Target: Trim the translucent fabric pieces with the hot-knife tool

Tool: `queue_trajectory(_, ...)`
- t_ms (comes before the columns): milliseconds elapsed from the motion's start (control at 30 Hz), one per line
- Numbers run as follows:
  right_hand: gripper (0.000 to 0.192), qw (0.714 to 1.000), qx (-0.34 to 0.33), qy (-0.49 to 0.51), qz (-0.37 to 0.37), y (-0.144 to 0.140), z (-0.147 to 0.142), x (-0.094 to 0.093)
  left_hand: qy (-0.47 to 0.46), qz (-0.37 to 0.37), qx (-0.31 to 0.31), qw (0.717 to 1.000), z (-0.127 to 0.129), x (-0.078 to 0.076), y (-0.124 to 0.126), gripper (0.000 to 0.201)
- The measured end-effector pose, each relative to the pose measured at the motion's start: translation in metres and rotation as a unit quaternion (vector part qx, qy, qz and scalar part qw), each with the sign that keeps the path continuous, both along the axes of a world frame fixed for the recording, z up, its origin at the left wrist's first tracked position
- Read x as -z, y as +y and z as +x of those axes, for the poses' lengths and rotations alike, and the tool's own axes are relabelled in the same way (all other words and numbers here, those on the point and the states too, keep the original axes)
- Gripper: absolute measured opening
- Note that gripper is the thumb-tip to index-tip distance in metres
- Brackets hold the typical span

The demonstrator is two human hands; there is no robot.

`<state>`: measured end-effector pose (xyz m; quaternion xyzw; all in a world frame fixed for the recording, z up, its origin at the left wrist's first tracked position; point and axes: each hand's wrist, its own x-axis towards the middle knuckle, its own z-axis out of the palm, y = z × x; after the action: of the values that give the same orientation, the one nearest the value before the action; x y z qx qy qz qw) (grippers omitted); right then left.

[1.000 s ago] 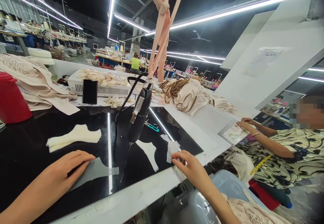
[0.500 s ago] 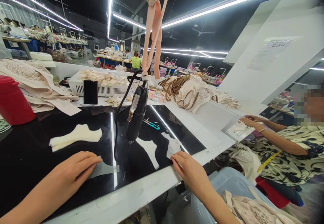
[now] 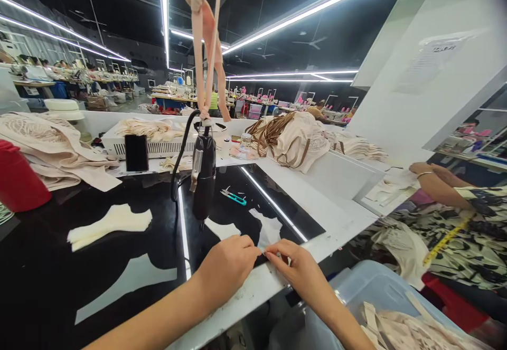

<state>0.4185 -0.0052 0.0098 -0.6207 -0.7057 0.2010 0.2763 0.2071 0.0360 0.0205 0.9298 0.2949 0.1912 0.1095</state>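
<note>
At the table's near edge my left hand [image 3: 227,264] and my right hand [image 3: 293,264] meet, fingertips almost touching. Both are closed in a pinch at the near end of a thin white fabric piece [image 3: 269,228], which lies on the black tabletop [image 3: 47,276]. My fingers partly hide that end. Just beyond my left hand lies another white cut piece [image 3: 222,229], partly covered by it. A translucent curved template-like sheet [image 3: 127,284] rests left of my left forearm. Farther back sits a stack of cream cut pieces [image 3: 111,223].
A black hand-held tool [image 3: 204,176] hangs on pink fabric strips over the tabletop. Turquoise thread snips [image 3: 234,197] lie behind my hands. A phone [image 3: 136,153], a red container [image 3: 19,178] and garment piles [image 3: 297,141] stand around. A plastic bin [image 3: 356,286] and a co-worker's arm [image 3: 443,186] are at right.
My left hand has left the translucent sheet and moved right to meet my right hand at the white fabric piece. The view has shifted somewhat; the co-worker's arms have moved.
</note>
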Motion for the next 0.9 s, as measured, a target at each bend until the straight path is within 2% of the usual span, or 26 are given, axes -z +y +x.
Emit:
queue_trajectory(100, 0.026, 0.999, -0.006, 0.037, 0.003, 0.002, 0.003, 0.001, 0.014, -0.003, -0.012, 1.0, 0.012, 0.003, 0.007, 0.023)
queue_trajectory(333, 0.03, 0.993, -0.015, 0.117, 0.007, 0.006, 0.006, 0.005, 0.045, -0.015, -0.035, 0.998, 0.022, 0.009, 0.016, 0.01)
queue_trajectory(467, 0.03, 0.988, 0.003, 0.157, 0.006, 0.012, 0.009, 0.0, 0.048, -0.016, -0.043, 0.998, 0.027, 0.011, 0.022, 0.014)
queue_trajectory(633, 0.038, 0.973, 0.046, 0.227, -0.024, 0.024, 0.018, -0.007, 0.028, -0.023, -0.04, 0.999, 0.025, 0.009, 0.022, 0.016)
queue_trajectory(767, 0.046, 0.958, 0.058, 0.275, -0.051, 0.027, 0.018, -0.009, -0.014, -0.043, -0.071, 0.996, 0.024, 0.009, 0.023, 0.001)
queue_trajectory(900, 0.049, 0.947, 0.059, 0.309, -0.07, 0.025, 0.013, -0.011, -0.051, -0.06, -0.094, 0.992, 0.029, 0.007, 0.026, 0.01)
